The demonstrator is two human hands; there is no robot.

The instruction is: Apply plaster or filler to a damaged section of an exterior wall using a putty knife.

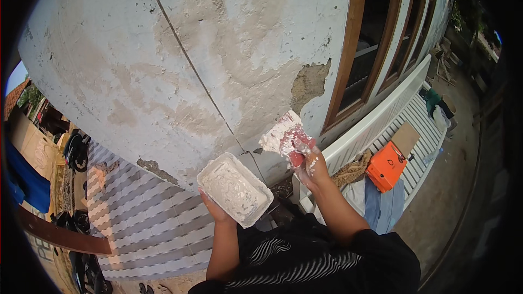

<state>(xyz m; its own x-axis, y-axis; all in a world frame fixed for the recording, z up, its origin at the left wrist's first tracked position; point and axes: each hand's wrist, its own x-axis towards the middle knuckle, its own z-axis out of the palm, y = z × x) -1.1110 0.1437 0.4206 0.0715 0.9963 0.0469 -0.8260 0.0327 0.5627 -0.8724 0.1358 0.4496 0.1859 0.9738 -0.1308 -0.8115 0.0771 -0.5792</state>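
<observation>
My left hand grips a white rectangular tub from its left and underside. Whitish putty coats the inside of the tub. In my right hand, smeared with white, is a red putty scraper; its wide end is thick with white putty. The scraper is to the right of the tub and above it in the picture, before the pale blue wall. Whether it touches the wall I cannot tell. Beige patches spread over the wall, and a rough bare spot shows near the window.
Brown-framed windows are on the right. Below them a white slatted bench holds an orange bag-like item, cloths and cardboard. Striped tiled floor lies to the left, with a brown beam and motorbikes beyond.
</observation>
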